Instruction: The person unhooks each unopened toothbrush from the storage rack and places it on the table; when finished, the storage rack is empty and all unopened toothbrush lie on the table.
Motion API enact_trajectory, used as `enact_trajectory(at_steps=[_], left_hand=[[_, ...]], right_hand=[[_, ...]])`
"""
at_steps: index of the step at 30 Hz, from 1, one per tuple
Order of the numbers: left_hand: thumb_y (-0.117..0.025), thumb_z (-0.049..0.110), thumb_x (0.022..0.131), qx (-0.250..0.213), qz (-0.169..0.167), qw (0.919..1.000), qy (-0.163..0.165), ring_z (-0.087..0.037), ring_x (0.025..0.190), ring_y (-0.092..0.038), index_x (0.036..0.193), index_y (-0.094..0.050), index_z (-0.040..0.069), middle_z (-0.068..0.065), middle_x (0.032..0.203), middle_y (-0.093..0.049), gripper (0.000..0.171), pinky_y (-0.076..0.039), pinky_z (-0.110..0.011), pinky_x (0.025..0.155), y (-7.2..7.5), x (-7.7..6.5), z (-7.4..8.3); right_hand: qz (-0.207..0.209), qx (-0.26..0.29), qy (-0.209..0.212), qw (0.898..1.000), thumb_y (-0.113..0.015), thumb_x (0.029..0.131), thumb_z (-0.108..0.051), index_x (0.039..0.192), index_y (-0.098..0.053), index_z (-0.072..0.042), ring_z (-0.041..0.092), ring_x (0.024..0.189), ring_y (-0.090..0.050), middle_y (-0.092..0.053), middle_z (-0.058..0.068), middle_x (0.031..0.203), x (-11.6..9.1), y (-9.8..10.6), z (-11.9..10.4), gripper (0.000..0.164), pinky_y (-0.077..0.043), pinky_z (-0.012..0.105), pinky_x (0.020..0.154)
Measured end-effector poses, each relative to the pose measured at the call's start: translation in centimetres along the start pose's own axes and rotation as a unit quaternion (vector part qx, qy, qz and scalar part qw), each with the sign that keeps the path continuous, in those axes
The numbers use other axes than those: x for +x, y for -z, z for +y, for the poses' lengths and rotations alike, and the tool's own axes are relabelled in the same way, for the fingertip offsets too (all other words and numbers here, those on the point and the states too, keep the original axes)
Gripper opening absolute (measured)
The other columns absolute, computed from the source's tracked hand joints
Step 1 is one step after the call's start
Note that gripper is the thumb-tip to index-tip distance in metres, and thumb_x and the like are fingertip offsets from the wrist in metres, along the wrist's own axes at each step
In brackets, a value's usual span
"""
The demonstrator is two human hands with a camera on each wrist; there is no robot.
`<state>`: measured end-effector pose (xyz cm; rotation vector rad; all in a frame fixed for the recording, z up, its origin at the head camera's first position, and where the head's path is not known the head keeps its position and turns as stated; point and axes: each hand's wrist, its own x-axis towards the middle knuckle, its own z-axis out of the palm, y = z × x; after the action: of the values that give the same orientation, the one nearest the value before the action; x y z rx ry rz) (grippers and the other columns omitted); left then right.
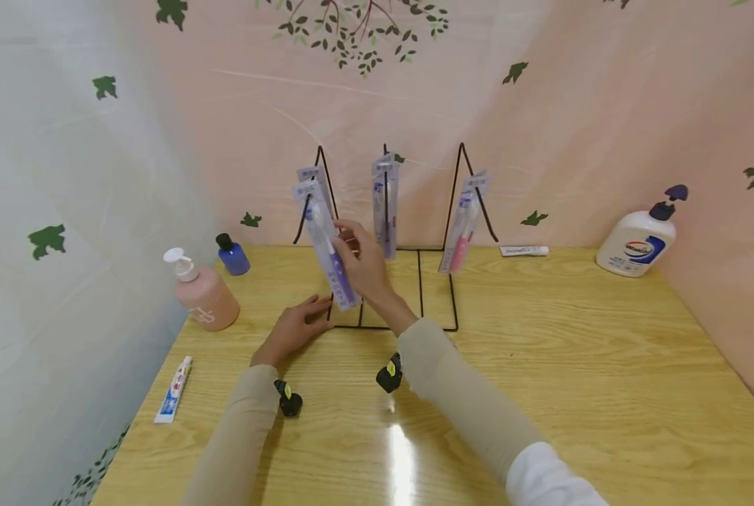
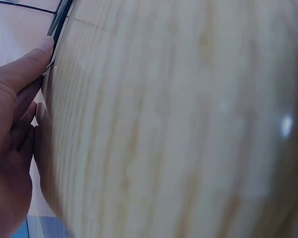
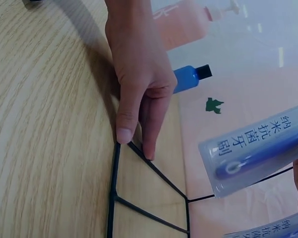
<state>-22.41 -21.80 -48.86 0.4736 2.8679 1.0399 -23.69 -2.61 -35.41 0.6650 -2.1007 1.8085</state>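
A black wire display rack (image 1: 420, 288) stands on the wooden table with packaged toothbrushes on its hooks. My right hand (image 1: 365, 263) pinches the side edge of a purple toothbrush in a clear pack (image 1: 329, 246) at the front of the left hook. The pack's top card overlaps the hook's tip, and its lower end tilts toward me. In the right wrist view, the pack (image 3: 258, 148) shows blue lettering, with fingertips at its edge. My left hand (image 1: 296, 329) holds the rack's front left base corner, thumb and fingers on the wires (image 3: 139, 148).
Toothbrush packs hang on the middle hook (image 1: 386, 211) and the right one, a pink toothbrush (image 1: 464, 225). Left are a pink pump bottle (image 1: 207, 299), a blue bottle (image 1: 234, 258) and a toothpaste tube (image 1: 173, 391). Right are a small white box (image 1: 523, 251) and a white pump bottle (image 1: 632, 242).
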Motion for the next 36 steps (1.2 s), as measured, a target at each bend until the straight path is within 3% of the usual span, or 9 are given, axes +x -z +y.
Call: enact_trajectory(at_steps=[7,17,30,36], left_hand=[[-0.068,0.031,0.089,0.001,0.001,1.0000,-0.006,-0.036,0.138,-0.036,0.136,-0.055,0.010,-0.015,0.148,-0.042,0.052,-0.031,-0.055,0.111,0.1,-0.1,0.1],[-0.068,0.031,0.090,-0.007,-0.001,1.0000,-0.003,-0.033,0.140,-0.034,0.136,-0.056,0.011,-0.010,0.148,-0.043,0.052,-0.029,-0.053,0.112,0.0,-0.1,0.0],[-0.067,0.031,0.090,-0.011,0.000,0.9999,-0.009,-0.034,0.139,-0.035,0.136,-0.056,0.012,-0.011,0.148,-0.043,0.051,-0.029,-0.053,0.112,0.0,-0.1,-0.2],[-0.066,0.031,0.090,-0.013,-0.003,0.9999,-0.005,-0.036,0.139,-0.034,0.136,-0.055,0.011,-0.013,0.149,-0.041,0.051,-0.029,-0.054,0.112,-0.1,-0.1,-0.1]], right_hand=[[-0.006,-0.014,0.005,1.000,-0.055,0.098,-0.012,0.128,-0.058,-0.008,0.024,0.083,-0.065,-0.065,0.015,0.098,0.2,0.6,2.0,0.031,-0.054,0.026,0.070],[-0.037,-0.042,0.002,0.998,-0.055,0.098,-0.014,0.129,-0.059,-0.008,0.020,0.086,-0.065,-0.064,0.012,0.100,-0.6,1.6,1.2,0.032,-0.055,0.025,0.071],[-0.082,-0.052,-0.009,0.995,-0.055,0.098,-0.018,0.130,-0.060,-0.017,0.016,0.073,-0.060,-0.065,0.006,0.095,-2.2,2.7,-0.1,0.032,-0.052,0.025,0.062],[-0.095,-0.062,0.015,0.993,-0.055,0.098,-0.016,0.128,-0.062,-0.016,0.014,0.071,-0.058,-0.064,0.005,0.093,-3.0,3.2,-0.4,0.030,-0.052,0.024,0.062]])
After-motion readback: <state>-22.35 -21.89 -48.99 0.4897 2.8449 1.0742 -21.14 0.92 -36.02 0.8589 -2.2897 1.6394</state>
